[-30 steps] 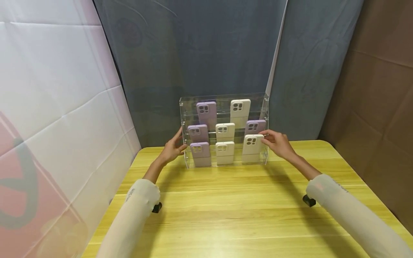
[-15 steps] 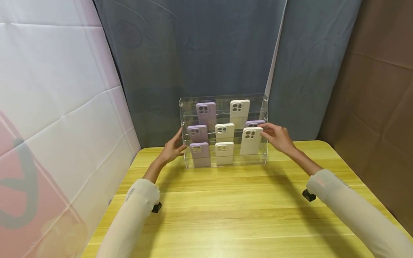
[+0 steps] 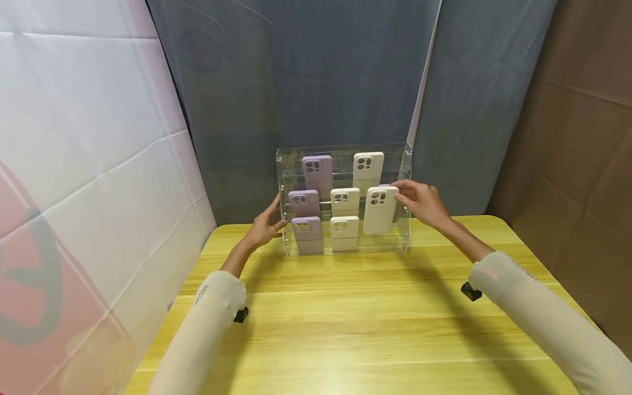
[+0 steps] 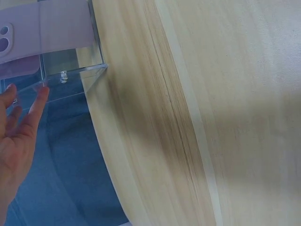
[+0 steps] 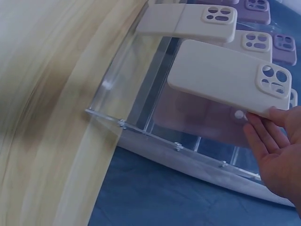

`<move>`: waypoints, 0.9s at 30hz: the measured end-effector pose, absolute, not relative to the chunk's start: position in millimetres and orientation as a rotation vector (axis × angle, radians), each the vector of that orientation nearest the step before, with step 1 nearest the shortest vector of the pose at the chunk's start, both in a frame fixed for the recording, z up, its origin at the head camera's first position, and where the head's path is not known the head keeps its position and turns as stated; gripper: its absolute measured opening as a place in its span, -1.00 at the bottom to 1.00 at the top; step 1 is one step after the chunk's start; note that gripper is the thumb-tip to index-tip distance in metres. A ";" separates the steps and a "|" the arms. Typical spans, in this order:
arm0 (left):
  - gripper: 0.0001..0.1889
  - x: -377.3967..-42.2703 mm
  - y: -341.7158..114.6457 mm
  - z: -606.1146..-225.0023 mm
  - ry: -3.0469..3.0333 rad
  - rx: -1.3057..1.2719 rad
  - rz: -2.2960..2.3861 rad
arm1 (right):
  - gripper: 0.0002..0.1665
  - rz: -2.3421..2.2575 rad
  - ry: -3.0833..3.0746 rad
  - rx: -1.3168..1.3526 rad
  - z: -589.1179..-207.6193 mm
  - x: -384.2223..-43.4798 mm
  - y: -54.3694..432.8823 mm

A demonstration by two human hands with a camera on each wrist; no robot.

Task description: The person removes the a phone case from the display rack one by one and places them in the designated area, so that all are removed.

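Note:
A clear acrylic display rack (image 3: 345, 253) stands on the table with phone cases in its tiers. My right hand (image 3: 422, 204) pinches a white phone case (image 3: 380, 211) by its upper right corner; in the right wrist view this case (image 5: 221, 75) is lifted in front of the rack. Behind it, a purple phone case (image 5: 202, 117) is mostly covered. With its fingers fairly straight, my left hand (image 3: 264, 227) touches the rack's left side panel; the left wrist view shows fingers (image 4: 35, 110) against that panel. A purple phone case (image 4: 56, 30) is close by.
Other purple cases (image 3: 306, 236) and white cases (image 3: 344, 235) stand in the rack. The wooden table (image 3: 321, 318) extends toward me. A grey-blue curtain (image 3: 316, 71) hangs behind, with a white wall (image 3: 89, 109) left and a brown one (image 3: 582, 137) right.
My right hand has raised the white phone case out of the bottom tier and moved it up and slightly left, covering more of the purple case behind. The left hand stays at the rack's side.

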State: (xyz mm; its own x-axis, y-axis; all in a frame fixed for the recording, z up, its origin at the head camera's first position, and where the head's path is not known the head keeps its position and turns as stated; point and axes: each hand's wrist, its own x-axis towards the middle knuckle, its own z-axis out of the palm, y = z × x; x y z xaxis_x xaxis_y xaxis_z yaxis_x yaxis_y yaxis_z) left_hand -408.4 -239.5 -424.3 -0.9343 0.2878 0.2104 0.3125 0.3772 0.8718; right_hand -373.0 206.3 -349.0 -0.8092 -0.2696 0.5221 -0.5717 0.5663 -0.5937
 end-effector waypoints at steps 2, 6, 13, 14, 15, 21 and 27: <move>-0.04 -408.3 -239.5 -424.3 -2.584 -0.565 -1.643 | -0.66 1.133 -2.439 0.682 -346.9 -371.5 204.8; -0.04 -408.6 -239.8 -424.6 -2.580 -0.572 -1.647 | -0.63 1.161 -2.460 0.691 -343.1 -366.9 202.0; -0.04 -409.1 -239.3 -425.0 -2.592 -0.571 -1.638 | -0.62 1.171 -2.477 0.726 -338.4 -360.7 193.3; -0.04 -409.5 -239.4 -425.3 -2.594 -0.570 -1.636 | -0.61 1.173 -2.482 0.726 -337.9 -360.0 191.4; -0.04 -409.9 -239.4 -425.4 -2.595 -0.569 -1.632 | -0.61 1.174 -2.486 0.728 -337.6 -359.3 189.5; -0.04 -409.7 -238.8 -425.6 -2.599 -0.565 -1.630 | -0.58 1.230 -2.498 0.734 -337.3 -355.9 175.9; -0.03 -409.1 -237.7 -424.3 -2.603 -0.553 -1.646 | -0.58 1.317 -2.487 0.777 -340.1 -357.0 161.3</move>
